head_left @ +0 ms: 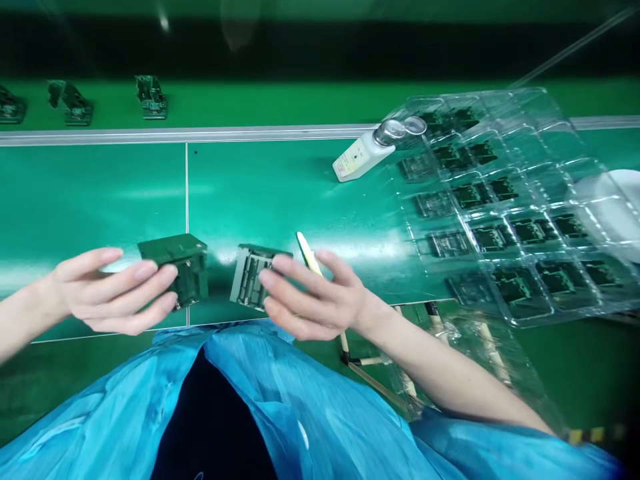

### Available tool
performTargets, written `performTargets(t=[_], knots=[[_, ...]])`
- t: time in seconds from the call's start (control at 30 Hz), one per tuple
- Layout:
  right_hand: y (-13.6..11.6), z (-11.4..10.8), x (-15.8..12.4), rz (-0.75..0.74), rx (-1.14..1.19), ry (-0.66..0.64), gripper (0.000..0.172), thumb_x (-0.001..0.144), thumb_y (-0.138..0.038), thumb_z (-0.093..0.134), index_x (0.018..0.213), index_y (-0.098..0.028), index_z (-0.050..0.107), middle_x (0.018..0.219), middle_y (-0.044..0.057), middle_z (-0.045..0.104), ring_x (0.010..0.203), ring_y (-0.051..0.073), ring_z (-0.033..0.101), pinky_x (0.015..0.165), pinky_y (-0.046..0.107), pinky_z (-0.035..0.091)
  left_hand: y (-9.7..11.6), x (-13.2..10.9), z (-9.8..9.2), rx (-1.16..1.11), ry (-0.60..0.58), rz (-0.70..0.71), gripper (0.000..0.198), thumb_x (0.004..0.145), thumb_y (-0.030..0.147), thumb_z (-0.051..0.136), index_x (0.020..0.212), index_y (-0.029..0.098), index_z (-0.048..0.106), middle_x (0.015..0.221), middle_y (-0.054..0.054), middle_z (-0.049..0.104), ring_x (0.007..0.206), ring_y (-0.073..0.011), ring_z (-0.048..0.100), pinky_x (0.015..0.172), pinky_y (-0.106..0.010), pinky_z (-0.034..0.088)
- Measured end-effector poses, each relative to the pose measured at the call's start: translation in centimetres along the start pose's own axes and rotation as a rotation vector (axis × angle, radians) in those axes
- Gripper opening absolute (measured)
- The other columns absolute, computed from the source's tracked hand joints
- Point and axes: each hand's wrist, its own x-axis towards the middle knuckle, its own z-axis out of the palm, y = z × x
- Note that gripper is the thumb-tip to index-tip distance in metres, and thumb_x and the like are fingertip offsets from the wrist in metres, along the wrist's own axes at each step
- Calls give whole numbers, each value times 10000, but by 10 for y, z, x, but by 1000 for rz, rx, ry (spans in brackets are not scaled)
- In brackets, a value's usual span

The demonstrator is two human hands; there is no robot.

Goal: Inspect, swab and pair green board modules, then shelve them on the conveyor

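Over the front edge of the table, my left hand (117, 290) is closed on a dark boxy part (177, 250) with a smooth flat top and an open, detailed side. A short gap to the right, my right hand (315, 293) grips a grey-and-black slotted part (250, 277) by its right side. The two parts are apart, facing each other. A slim white stick (307, 252) shows behind my right hand's fingers; whether the hand holds it or it lies on the table, I cannot tell.
A clear compartment tray (465, 220) with several dark parts covers the right side. Beside it stands a white bottle (357, 157) with a metal top. Behind the metal rail (280, 131), several dark assemblies (151, 98) sit on a green strip. A white round object (617, 207) shows under the tray.
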Motion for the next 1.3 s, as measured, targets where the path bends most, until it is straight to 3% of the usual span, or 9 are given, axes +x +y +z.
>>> performTargets(t=[0.1, 0.27, 0.4, 0.53, 0.67, 0.87, 0.97, 1.1, 1.3], knots=[[-9, 32, -9, 385, 170, 465, 587, 636, -232, 885, 1162, -357, 656, 1104, -24, 758, 1010, 231, 720, 937, 440, 557, 12, -21, 17, -211, 17, -99, 528, 383, 396, 989, 784, 251, 679, 797, -5, 733, 815, -232, 694, 866, -440, 588], [-19, 78, 7, 1132, 1218, 1052, 307, 714, -463, 790, 889, -245, 663, 890, -3, 722, 812, 191, 672, 744, 372, 581, 55, -32, 52, -1107, 176, -958, 423, 639, 539, 852, 826, 212, 657, 892, -52, 720, 868, -239, 695, 799, -421, 631], [-17, 91, 24, 1259, 1796, 1244, 313, 719, -488, 760, 808, -209, 652, 862, 28, 745, 823, 196, 674, 742, 352, 591, 65, -33, 74, -1470, 330, -1076, 371, 700, 474, 826, 912, 214, 668, 1001, -37, 708, 944, -179, 677, 880, -315, 618], [-14, 102, 25, 1285, 1848, 1194, 353, 733, -518, 735, 856, -194, 662, 894, 64, 753, 841, 221, 676, 822, 408, 607, 64, -42, 87, -1472, 289, -1110, 366, 784, 525, 729, 974, 220, 664, 1055, -51, 693, 990, -170, 659, 955, -314, 585], [-12, 111, 17, 1193, 1626, 1036, 395, 817, -616, 600, 899, -231, 634, 968, 70, 754, 948, 278, 697, 926, 537, 587, 57, -49, 89, -1277, 187, -978, 388, 837, 624, 605, 961, 263, 676, 1060, -46, 695, 1035, -205, 654, 1027, -425, 553], [-1, 95, -9, 961, 1125, 916, 488, 730, -641, 684, 1021, -254, 622, 949, 44, 716, 881, 263, 710, 897, 532, 601, 30, -50, 69, -725, 81, -407, 550, 695, 752, 706, 1009, 301, 686, 893, -49, 703, 932, -288, 695, 924, -555, 586], [4, 82, -23, 828, 832, 773, 506, 775, -594, 713, 1154, -283, 587, 1002, 34, 700, 909, 238, 710, 853, 467, 622, 10, -47, 57, -389, 28, -44, 598, 705, 577, 833, 1196, 300, 631, 1163, -77, 706, 1149, -320, 662, 1032, -551, 532], [6, 67, -34, 543, 262, 430, 617, 803, -350, 769, 1351, -264, 498, 1241, 111, 654, 1161, 281, 670, 971, 497, 602, -20, -47, 47, 99, -23, 476, 432, 694, 226, 889, 1066, 328, 695, 1317, -43, 656, 1301, -292, 572, 1116, -533, 477], [10, 56, -47, 277, -165, 26, 550, 865, -102, 574, 1390, -227, 472, 1325, 150, 649, 1348, 323, 582, 1056, 606, 557, -54, -60, 39, 187, -173, 624, 254, 836, 168, 732, 915, 409, 734, 928, 22, 738, 1115, -222, 685, 945, -443, 603]])
